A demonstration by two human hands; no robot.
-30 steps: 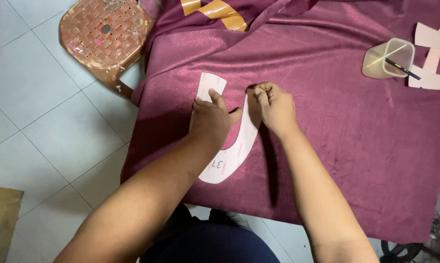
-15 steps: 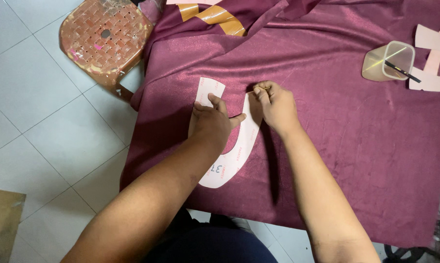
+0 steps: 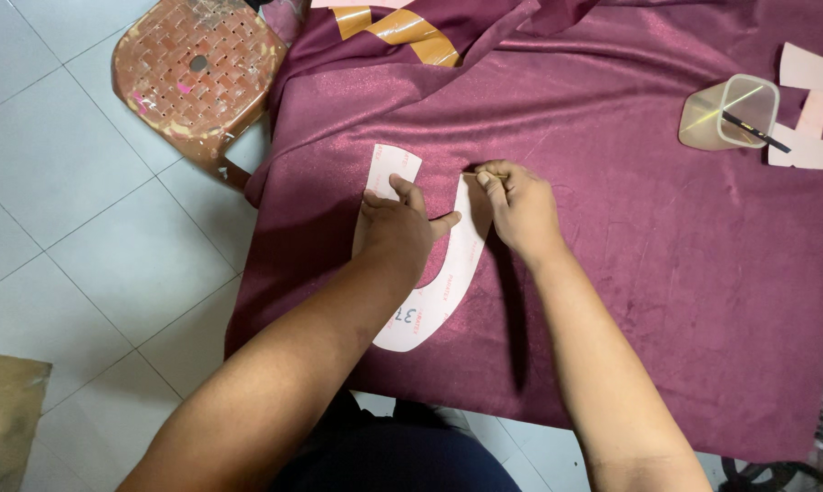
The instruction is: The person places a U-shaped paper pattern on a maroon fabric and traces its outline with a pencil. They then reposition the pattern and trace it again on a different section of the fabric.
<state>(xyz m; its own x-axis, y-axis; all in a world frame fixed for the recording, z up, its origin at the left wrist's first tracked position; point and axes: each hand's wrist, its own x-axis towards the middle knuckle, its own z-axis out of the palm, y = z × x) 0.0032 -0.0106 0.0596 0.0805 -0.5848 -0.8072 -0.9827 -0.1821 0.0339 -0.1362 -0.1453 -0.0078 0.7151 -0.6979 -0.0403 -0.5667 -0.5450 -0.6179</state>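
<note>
A white U-shaped paper pattern (image 3: pixel 429 301) lies flat on a maroon velvet cloth (image 3: pixel 630 237) that covers the table. My left hand (image 3: pixel 395 228) presses palm-down on the pattern's left arm, fingers spread. My right hand (image 3: pixel 518 205) is closed around a small marking piece at the top of the pattern's right arm; the piece is mostly hidden in the fingers. Both forearms reach in from the bottom of the head view.
A clear plastic cup (image 3: pixel 730 114) with a dark pencil across it stands at the far right, beside pale pink cut-out pieces (image 3: pixel 817 109). An orange-brown plastic stool (image 3: pixel 197 68) stands on the white tiled floor at the left. A cardboard piece (image 3: pixel 1 419) lies bottom left.
My right hand has shifted slightly along the top of the pattern's right arm. My left hand keeps pressing on the pattern in the same spot.
</note>
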